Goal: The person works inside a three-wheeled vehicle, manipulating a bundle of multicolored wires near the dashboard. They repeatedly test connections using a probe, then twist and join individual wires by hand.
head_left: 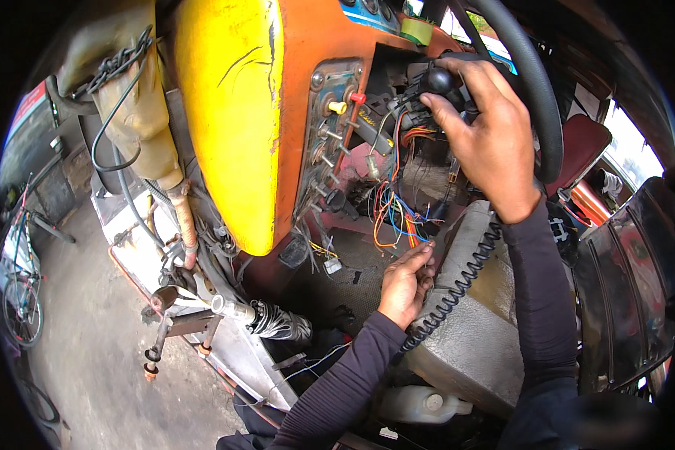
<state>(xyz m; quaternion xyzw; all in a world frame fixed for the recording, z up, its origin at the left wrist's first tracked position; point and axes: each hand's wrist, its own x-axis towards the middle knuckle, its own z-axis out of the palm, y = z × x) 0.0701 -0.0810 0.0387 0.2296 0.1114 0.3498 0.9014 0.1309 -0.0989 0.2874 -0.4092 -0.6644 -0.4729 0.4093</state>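
At the far left, a bicycle (24,277) stands on the floor (120,315) outside the vehicle. To its right is a yellow panel (229,112), its surface cracked near the upper edge, joined to an orange dash. The dash carries a switch plate (324,142) with a red and a yellow knob and several bare metal stems.

Coloured wires (391,214) hang loose in the opening beneath the dash. At their lower ends is the left hand (403,291); its fingers are drawn together, pinching wire ends (which strand cannot be made out).

Two containers are noted near this line: a yellow-green pot (417,31) up on the dash, and a translucent jug (420,403) low down beside a grey cover (465,352). The contents of both cannot be determined.

Further right, a black round-ended unit (436,80) sits above the wires. The right hand (491,127) grasps it, thumb and forefinger parted about its width. A black coiled cord (457,294) runs over the cover. The steering wheel (541,90) is just beside the right hand; a dark red seat (586,146) lies beyond.
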